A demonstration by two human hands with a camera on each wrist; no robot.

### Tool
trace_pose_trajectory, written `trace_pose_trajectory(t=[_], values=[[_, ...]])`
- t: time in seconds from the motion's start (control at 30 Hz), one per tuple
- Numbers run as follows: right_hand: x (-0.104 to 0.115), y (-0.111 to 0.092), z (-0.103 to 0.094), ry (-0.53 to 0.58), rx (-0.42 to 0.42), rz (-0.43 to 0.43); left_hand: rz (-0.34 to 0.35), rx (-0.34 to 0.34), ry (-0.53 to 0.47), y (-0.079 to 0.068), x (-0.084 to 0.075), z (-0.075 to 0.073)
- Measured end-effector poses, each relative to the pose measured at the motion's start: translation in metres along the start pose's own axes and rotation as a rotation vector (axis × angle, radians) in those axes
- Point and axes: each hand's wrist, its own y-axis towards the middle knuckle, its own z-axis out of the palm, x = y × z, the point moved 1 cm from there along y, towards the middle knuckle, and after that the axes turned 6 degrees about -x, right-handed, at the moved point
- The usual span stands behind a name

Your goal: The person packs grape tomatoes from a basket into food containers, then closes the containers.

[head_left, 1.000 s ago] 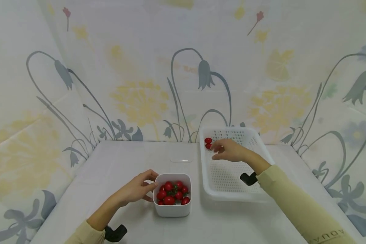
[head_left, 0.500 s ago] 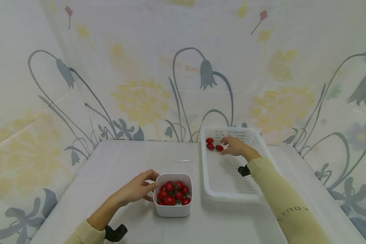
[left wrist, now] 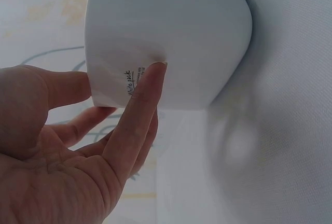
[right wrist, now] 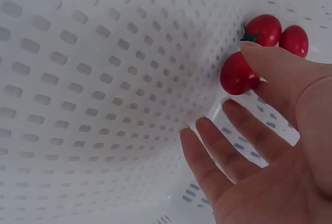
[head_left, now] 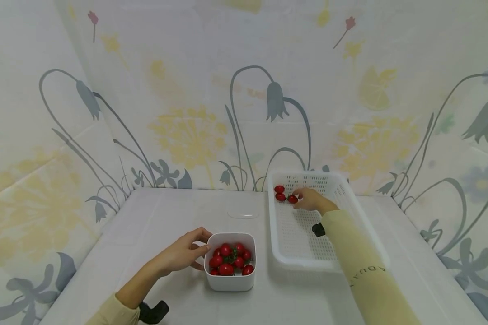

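Note:
My left hand [head_left: 185, 249] holds the left side of a white square container [head_left: 230, 283]. In the left wrist view, the thumb [left wrist: 67, 87] is at its rim and a fingertip presses its outer wall. Several red cherry tomatoes [head_left: 226, 269], some with green stems, lie inside. Over the far left part of a white perforated basket [head_left: 273, 234] reaches my right hand [head_left: 310, 200]. Its thumb and index finger pinch a cherry tomato [right wrist: 238, 73] low in the basket, the other fingers spread apart. Beside it rest two more, a cherry tomato [right wrist: 264, 29] and another cherry tomato [right wrist: 294, 41].
A clear, thin-edged lid-like piece [head_left: 243, 213] lies on the white table [head_left: 179, 207] behind the container. The basket stands to the right of the container, a narrow gap between them. A flower-printed cloth [head_left: 195, 90] rises behind and along both sides.
My right hand shifted right, uncovering a third tomato in the basket, then came back slightly left with thumb and finger around it. The left hand and container stay in place.

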Motion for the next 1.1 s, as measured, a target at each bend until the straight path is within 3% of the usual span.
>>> trace_pose_trajectory(t=[0.4,0.7,1.1], values=[[0.005,0.004,0.004,-0.022,-0.018,-0.031,0.009,-0.005,0.001,0.0,-0.001,0.0],[0.013,-0.001,0.008,0.106,0.093,0.061,0.013,0.003,-0.01,0.0,0.001,0.002],[0.036,-0.022,0.004,0.271,0.15,-0.009,0.02,0.007,-0.005,0.0,0.002,0.0]])
